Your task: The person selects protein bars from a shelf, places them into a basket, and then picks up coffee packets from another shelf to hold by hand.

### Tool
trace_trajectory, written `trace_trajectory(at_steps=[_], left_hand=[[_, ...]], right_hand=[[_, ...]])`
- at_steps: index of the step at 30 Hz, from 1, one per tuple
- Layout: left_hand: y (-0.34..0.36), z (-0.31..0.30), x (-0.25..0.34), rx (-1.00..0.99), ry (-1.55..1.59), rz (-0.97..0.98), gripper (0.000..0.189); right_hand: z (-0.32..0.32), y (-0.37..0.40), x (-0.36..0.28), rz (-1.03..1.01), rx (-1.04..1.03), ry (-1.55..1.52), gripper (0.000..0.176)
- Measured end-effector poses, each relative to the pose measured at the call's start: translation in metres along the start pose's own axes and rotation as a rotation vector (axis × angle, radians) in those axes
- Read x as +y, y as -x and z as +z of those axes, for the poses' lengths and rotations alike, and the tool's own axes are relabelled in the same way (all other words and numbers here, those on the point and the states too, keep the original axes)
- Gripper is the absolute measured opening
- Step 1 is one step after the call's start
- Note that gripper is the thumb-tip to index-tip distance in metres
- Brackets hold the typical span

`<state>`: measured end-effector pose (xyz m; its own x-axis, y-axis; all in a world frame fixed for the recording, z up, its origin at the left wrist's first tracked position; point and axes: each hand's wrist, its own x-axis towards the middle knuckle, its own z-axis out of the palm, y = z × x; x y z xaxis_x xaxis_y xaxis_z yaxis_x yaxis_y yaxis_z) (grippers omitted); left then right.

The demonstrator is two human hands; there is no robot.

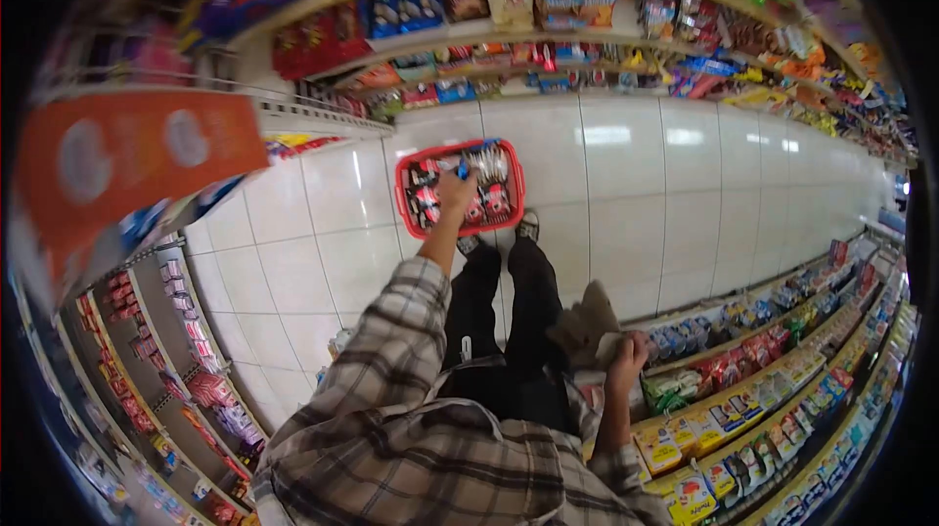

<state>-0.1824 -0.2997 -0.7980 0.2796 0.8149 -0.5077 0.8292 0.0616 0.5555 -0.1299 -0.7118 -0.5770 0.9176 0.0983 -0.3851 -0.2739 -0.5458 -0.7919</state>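
A red plastic basket [402, 196] stands on the tiled floor just in front of my feet, with several dark, red and white packets in it. My left hand [458, 192] reaches down over the basket, its fingers closed on a small blue item [464, 169]. On the right side of my body, my right hand [631, 352] is closed round the edge of a grey-brown cloth-like thing [587, 326], which hangs beside my right leg.
Shelves of snack bags [509, 3] run along the far side. More shelves [724, 409] with packets and yellow boxes stand close on my right, and others [147, 360] on the left. An orange sign [147, 150] juts out at upper left. Pale floor tiles [626, 223] extend rightward.
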Motion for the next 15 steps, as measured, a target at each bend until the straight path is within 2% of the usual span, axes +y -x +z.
trace_trajectory(at_steps=[1, 2, 3, 4, 5, 6, 7, 8, 9, 10, 12, 13, 15], left_hand=[[-0.017, 0.017, -0.006, 0.001, -0.003, -0.009, 0.052], [-0.037, 0.038, -0.013, 0.004, 0.0, -0.018, 0.052], [-0.066, 0.064, -0.032, -0.014, -0.041, -0.019, 0.051], [-0.095, 0.088, -0.053, -0.022, -0.083, -0.022, 0.05], [-0.114, 0.105, -0.062, 0.084, -0.133, -0.007, 0.049], [-0.127, 0.117, -0.063, 0.183, -0.183, 0.014, 0.047], [-0.134, 0.12, -0.056, 0.137, -0.131, -0.029, 0.047], [-0.14, 0.124, -0.051, 0.087, -0.077, -0.068, 0.046], [-0.154, 0.137, -0.055, 0.043, -0.108, -0.039, 0.046], [-0.165, 0.152, -0.064, -0.004, -0.14, -0.008, 0.046], [-0.171, 0.172, -0.065, 0.037, -0.289, 0.143, 0.047], [-0.166, 0.172, -0.057, -0.053, -0.334, 0.097, 0.045], [-0.164, 0.175, -0.059, -0.027, -0.365, 0.09, 0.041]], right_hand=[[-0.016, 0.013, 0.019, 0.05, 0.01, 0.071, 0.021], [-0.024, 0.026, 0.035, -0.019, 0.153, 0.269, 0.024], [-0.049, 0.035, 0.053, 0.21, 0.0, 0.281, 0.022], [-0.058, 0.048, 0.056, 0.178, 0.022, 0.525, 0.028], [-0.064, 0.065, 0.076, 0.239, 0.118, 0.422, 0.03], [-0.069, 0.081, 0.095, 0.368, 0.233, 0.481, 0.034], [-0.092, 0.095, 0.115, 0.55, 0.082, 0.543, 0.038], [-0.095, 0.107, 0.128, 0.591, 0.086, 0.66, 0.037], [-0.09, 0.121, 0.14, 0.539, 0.119, 0.784, 0.033], [-0.102, 0.134, 0.158, 0.591, 0.046, 0.536, 0.03], [-0.102, 0.142, 0.162, 0.728, -0.096, 0.586, 0.028], [-0.099, 0.146, 0.162, 0.746, -0.124, 0.618, 0.028], [-0.09, 0.143, 0.159, 0.764, -0.186, 0.672, 0.028]])
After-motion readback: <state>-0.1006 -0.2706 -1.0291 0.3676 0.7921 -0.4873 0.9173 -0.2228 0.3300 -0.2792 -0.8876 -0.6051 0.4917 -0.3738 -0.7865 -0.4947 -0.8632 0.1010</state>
